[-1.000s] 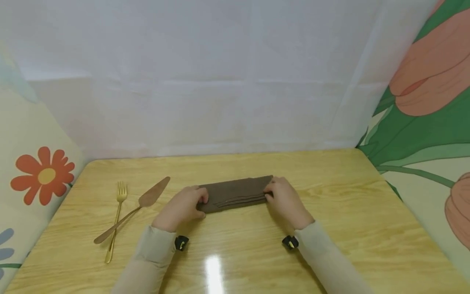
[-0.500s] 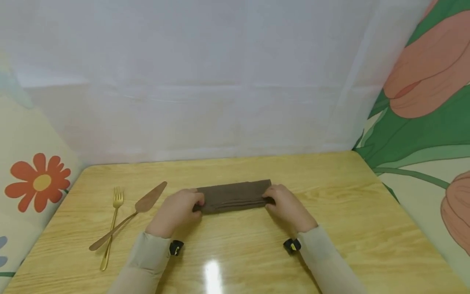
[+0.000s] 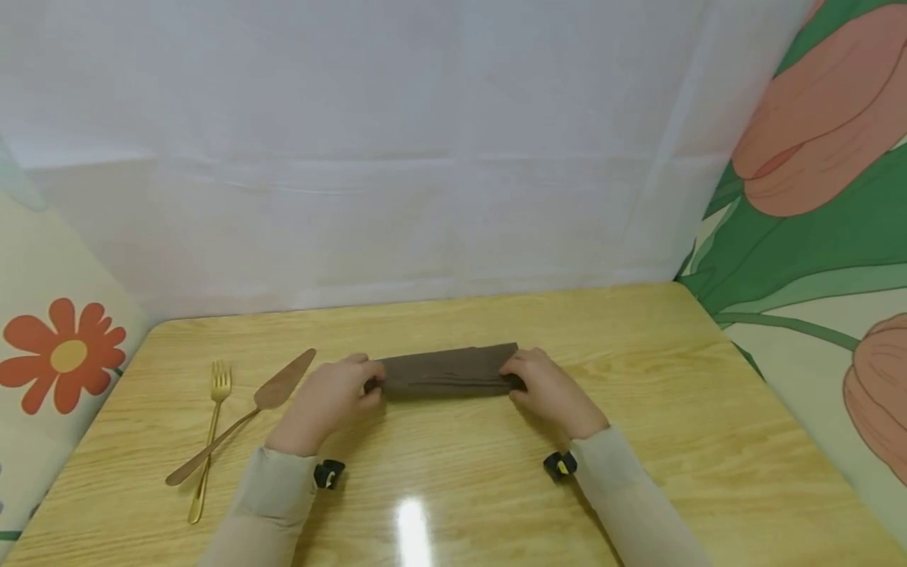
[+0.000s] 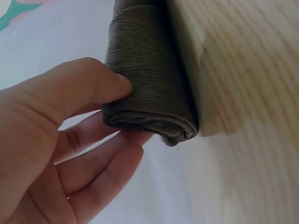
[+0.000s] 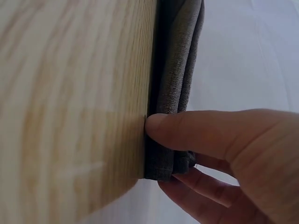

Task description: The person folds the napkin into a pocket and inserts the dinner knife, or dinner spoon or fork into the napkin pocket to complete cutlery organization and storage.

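A dark brown folded cloth (image 3: 446, 373) lies crosswise in the middle of the table in the head view, its layered edges toward me. My left hand (image 3: 327, 400) grips the left end. In the left wrist view that end of the cloth (image 4: 147, 88) shows rolled layers, with the thumb on the near side and fingers behind and under it. At the opposite end my right hand (image 3: 551, 387) pinches the cloth. The right wrist view has the thumb across the cloth's folds (image 5: 175, 88) near the tabletop, while the other fingers are partly hidden behind.
On the left of the wooden table (image 3: 453, 504) lies a gold fork (image 3: 221, 384), crossed by the handle of a copper-coloured cake server (image 3: 279, 383). A white cloth backdrop (image 3: 425, 157) hangs along the far edge. Floral panels (image 3: 801, 244) flank both sides.
The cloth's near side has turned upward and away, so the strip looks narrower. The left hand has shifted slightly left around its end; the right hand still grips the other end.
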`<state>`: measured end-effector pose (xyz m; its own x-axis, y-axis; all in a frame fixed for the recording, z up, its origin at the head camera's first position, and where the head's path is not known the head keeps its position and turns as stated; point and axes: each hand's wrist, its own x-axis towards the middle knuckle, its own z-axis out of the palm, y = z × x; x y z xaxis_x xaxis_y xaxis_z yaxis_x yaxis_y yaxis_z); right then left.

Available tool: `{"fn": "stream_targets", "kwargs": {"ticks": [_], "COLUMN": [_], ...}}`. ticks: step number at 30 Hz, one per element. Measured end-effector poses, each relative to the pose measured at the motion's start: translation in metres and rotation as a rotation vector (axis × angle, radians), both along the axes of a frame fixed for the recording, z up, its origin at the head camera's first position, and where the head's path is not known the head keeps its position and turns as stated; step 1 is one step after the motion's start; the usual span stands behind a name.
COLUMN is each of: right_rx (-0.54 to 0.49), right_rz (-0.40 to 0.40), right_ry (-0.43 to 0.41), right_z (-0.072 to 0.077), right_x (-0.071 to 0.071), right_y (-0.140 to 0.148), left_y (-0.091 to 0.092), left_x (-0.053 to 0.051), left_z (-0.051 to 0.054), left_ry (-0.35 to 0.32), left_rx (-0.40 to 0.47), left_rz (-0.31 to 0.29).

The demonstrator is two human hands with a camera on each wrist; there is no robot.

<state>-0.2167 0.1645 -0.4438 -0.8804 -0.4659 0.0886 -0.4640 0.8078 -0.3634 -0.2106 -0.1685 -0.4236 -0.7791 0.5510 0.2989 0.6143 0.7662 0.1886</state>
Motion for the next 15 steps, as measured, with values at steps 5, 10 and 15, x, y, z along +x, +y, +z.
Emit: {"fn": "stream_targets", "kwargs": {"ticks": [5,10,15], "right_rx": [-0.002,-0.029,-0.116], "right_rz": [-0.009,-0.027,-0.041], "right_ry": [0.01,0.025,0.016], "right_z": [0.0014,0.0029,0.003], "right_x": [-0.0002,0.0009,-0.0004], "right_y": [-0.0004,0.0,0.0032], "left_y": [-0.0005,-0.0002,-0.0017], "left_x": [0.0021,0.0009,-0.0021], "left_z": [0.0041,0.0054,0.0048], "left_ry": [0.011,0.027,0.06], "left_rx": [0.035,0.094,0.164], "left_rz": [0.013,0.004,0.001]}}
